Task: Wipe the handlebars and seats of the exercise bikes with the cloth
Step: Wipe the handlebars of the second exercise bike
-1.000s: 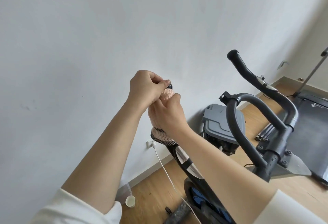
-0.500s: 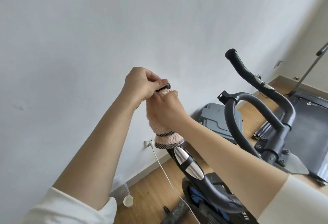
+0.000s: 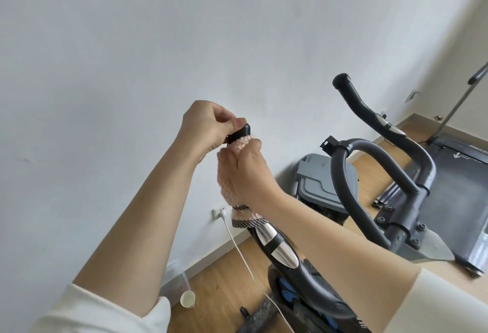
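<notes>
Open air before the wall fills the upper left. At right, the looped bar and raised far handlebar crowd the way.

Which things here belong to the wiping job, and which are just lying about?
In the job: fluffy pink cloth, wrapped by the right hand round the bike's black curved handlebar; left hand pinching its tip.
Lying about: white paper cup, white plugged-in cable, grey plastic bin, black treadmill.

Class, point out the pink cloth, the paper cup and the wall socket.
pink cloth (image 3: 247,216): head view, its pink lower edge above the checked trim.
paper cup (image 3: 187,299): head view, its open top.
wall socket (image 3: 218,212): head view, middle of its white plate.
</notes>
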